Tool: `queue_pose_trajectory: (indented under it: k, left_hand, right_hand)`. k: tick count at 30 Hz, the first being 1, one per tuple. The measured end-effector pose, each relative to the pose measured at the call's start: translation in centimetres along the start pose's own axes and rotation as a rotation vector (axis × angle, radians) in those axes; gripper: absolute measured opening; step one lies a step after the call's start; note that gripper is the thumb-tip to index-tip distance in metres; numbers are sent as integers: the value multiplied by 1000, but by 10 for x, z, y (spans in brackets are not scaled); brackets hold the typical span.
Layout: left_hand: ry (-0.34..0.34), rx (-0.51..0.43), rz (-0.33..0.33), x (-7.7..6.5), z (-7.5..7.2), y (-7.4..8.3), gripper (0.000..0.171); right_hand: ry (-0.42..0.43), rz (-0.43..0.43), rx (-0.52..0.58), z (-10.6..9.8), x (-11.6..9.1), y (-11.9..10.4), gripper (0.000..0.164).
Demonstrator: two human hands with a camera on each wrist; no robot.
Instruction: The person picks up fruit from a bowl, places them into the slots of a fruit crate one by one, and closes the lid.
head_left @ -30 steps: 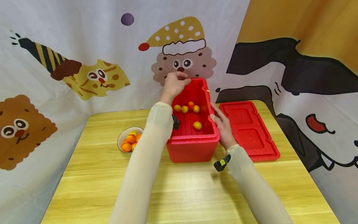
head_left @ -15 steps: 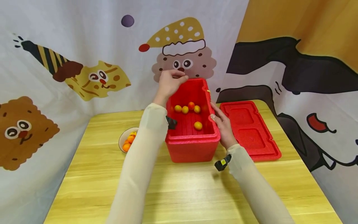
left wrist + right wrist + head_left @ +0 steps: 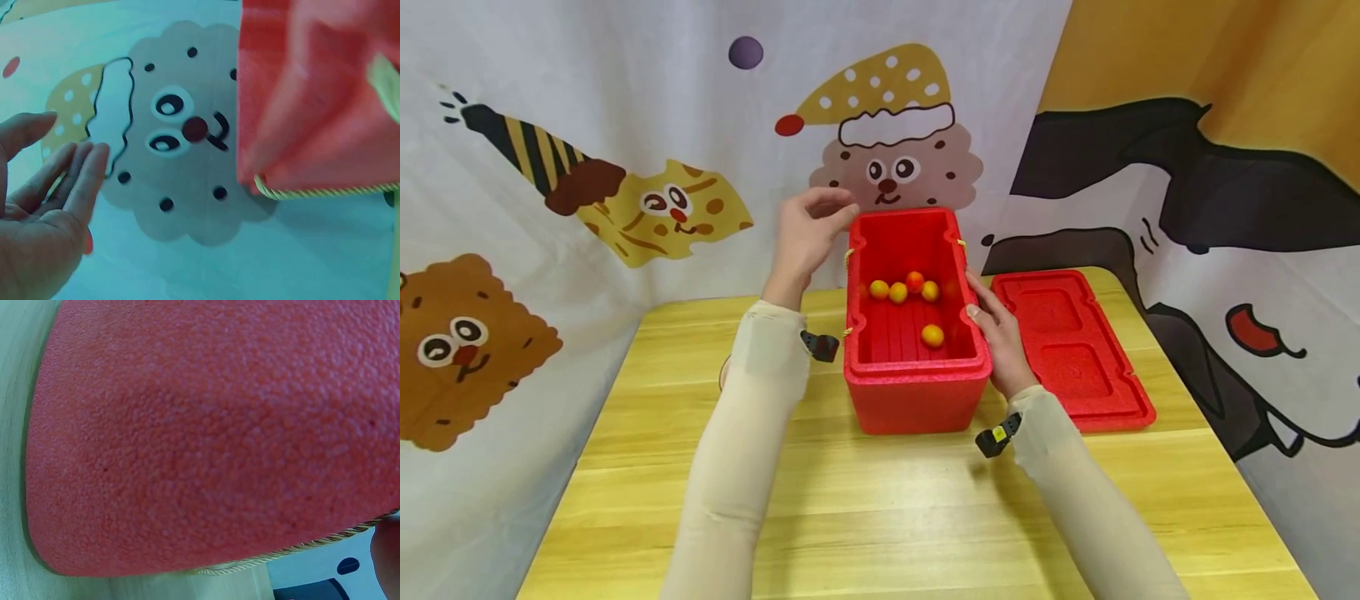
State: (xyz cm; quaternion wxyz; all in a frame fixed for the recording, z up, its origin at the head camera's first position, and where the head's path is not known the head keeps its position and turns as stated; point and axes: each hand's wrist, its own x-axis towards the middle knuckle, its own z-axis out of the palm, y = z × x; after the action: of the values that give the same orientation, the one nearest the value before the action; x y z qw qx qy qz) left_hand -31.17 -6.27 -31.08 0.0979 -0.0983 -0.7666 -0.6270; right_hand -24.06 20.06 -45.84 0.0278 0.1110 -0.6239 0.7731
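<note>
A red foam box (image 3: 917, 404) stands lidless on the table, with several small round yellow and orange fruits (image 3: 898, 292) on its floor. Just left of the box's far end, my left hand (image 3: 808, 237) is raised with nothing in it. The left wrist view shows its fingers (image 3: 84, 181) extended and the thumb apart. My right hand (image 3: 1003, 346) rests against the box's right side, fingers fairly straight along the outside and thumb by the rim. In the right wrist view, the box's rough wall (image 3: 206, 444) fills most of the picture.
The red lid (image 3: 1071, 350) lies flat right of the box. Left of it, only the rim of a bowl (image 3: 724, 372) shows behind my left forearm. Yellow rope (image 3: 331, 191) runs along the box's side. A printed curtain (image 3: 662, 100) hangs behind the wooden table (image 3: 895, 517).
My left hand has moved left, from above the box's far left part to outside it. Its forearm now covers nearly all of the fruit bowl. The right hand keeps its place.
</note>
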Motion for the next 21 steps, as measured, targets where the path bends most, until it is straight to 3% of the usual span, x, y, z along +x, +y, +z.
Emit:
queue_pose_trajectory:
  k: [7,16,21]
  left_hand:
    - [15,-27,79,-9,-15,-19,27]
    - [34,-111,78,-29,-31,-37,28]
    - [48,-112,57,-42,-41,-51,28]
  right_hand:
    - [0,-3,3,0,0,1,53]
    - [-7,-15,7,1,1,2,52]
    - [-2,-27,12,1,2,1,52]
